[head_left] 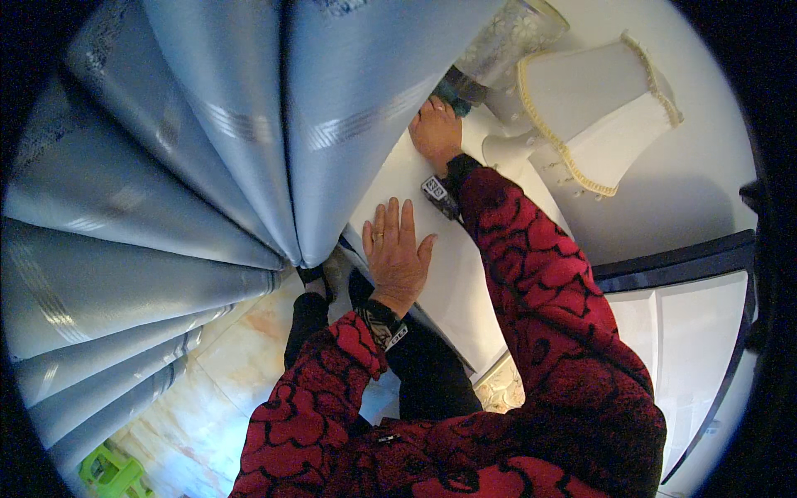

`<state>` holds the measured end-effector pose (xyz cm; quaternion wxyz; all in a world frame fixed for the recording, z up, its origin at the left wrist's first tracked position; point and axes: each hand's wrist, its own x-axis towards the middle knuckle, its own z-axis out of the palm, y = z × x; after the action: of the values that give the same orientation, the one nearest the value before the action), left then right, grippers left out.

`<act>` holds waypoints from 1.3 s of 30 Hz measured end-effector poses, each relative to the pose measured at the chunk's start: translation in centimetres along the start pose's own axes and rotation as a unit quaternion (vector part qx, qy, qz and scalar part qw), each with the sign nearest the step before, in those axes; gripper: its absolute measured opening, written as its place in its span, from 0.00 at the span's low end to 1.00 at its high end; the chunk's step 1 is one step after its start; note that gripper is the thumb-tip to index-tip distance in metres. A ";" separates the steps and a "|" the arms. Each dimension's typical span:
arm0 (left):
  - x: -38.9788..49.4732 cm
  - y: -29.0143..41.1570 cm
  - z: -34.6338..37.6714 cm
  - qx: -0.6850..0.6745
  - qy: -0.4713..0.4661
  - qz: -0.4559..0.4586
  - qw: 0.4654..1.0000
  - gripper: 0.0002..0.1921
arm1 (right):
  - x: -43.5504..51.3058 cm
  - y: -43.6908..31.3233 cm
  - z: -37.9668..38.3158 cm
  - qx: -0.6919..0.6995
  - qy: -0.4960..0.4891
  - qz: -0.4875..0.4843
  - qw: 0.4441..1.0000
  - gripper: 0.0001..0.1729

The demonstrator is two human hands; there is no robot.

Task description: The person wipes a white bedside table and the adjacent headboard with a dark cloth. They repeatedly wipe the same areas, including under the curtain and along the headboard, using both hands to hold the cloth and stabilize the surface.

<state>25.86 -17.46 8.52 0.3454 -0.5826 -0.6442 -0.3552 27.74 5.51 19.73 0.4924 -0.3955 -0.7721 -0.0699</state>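
My left hand (397,264) lies palm down, fingers spread, on the white top of a bedside cabinet (464,305); nothing is in its grasp. Farther along the same top, my right hand (438,132) has its fingers bent over a dark green cloth (456,101), most of it hidden beneath and beyond the hand. Close by on the right is a table lamp with a pale shade (591,118) edged in yellow trim and hanging beads. Its white base (507,149) is on the cabinet.
Blue-grey curtains (236,124) hang in deep folds along the left, beside the cabinet. Behind the lamp shade is a patterned translucent container (504,46). A dark-edged white headboard or panel (679,336) stands at right. A green plastic stool (112,473) rests on the marbled floor (218,373).
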 end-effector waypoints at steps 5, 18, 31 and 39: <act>-0.5 -0.7 0.4 0.009 -0.016 -0.007 1.000 0.34 | 2.1 -0.1 2.7 0.033 -0.017 -0.016 0.999 0.29; -0.7 0.0 -0.1 -0.022 0.012 0.016 1.000 0.29 | -1.0 -5.2 -3.1 0.298 -0.167 -0.212 0.916 0.30; -4.7 4.7 -11.6 -0.234 -0.029 0.007 0.972 0.07 | -14.8 -4.9 -9.0 0.159 -0.078 -0.399 0.900 0.31; -3.8 8.9 -7.6 -0.169 0.002 0.066 0.983 0.17 | -32.6 4.3 -17.0 0.186 -0.120 -0.351 0.910 0.31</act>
<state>35.28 -25.29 9.58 0.2659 -0.6732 -0.5345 -0.4365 49.20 -17.74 0.48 0.4044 -0.0061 -0.9135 -0.0451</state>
